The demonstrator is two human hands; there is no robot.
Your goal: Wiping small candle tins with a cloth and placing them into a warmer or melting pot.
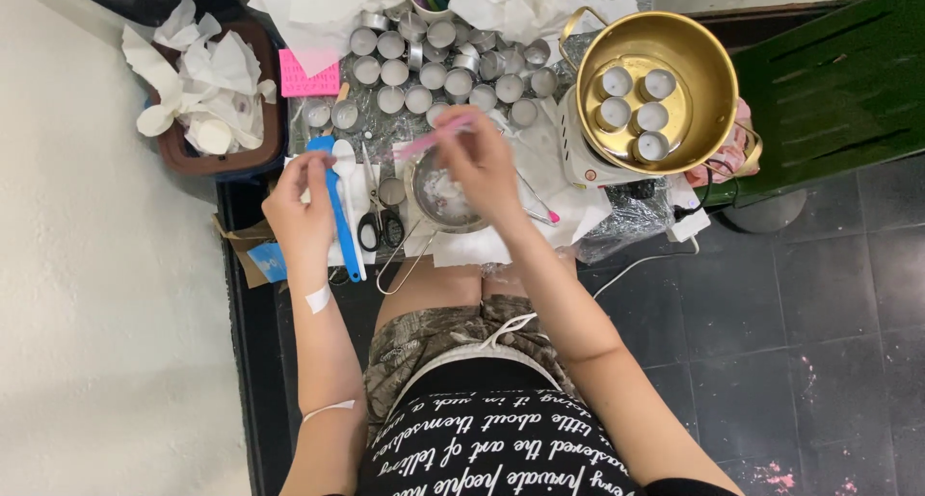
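My right hand (pixel 482 164) holds a thin pink stick (pixel 434 140) over a small metal bowl (pixel 438 199) with whitish material in it. The bowl sits on white paper (pixel 472 246) in front of my knees. My left hand (pixel 301 202) hovers at the left, fingers pinched on something small that I cannot make out. It is beside a blue spatula (pixel 337 212), a white spoon (pixel 349 183) and black-handled scissors (pixel 381 228).
Several small round metal cups (pixel 434 72) with white filling stand in rows beyond the bowl. A gold pot (pixel 655 82) on a small heater at the right holds several more cups. A brown bin (pixel 217 91) of crumpled paper sits at the left. A pink card (pixel 308 77) lies nearby.
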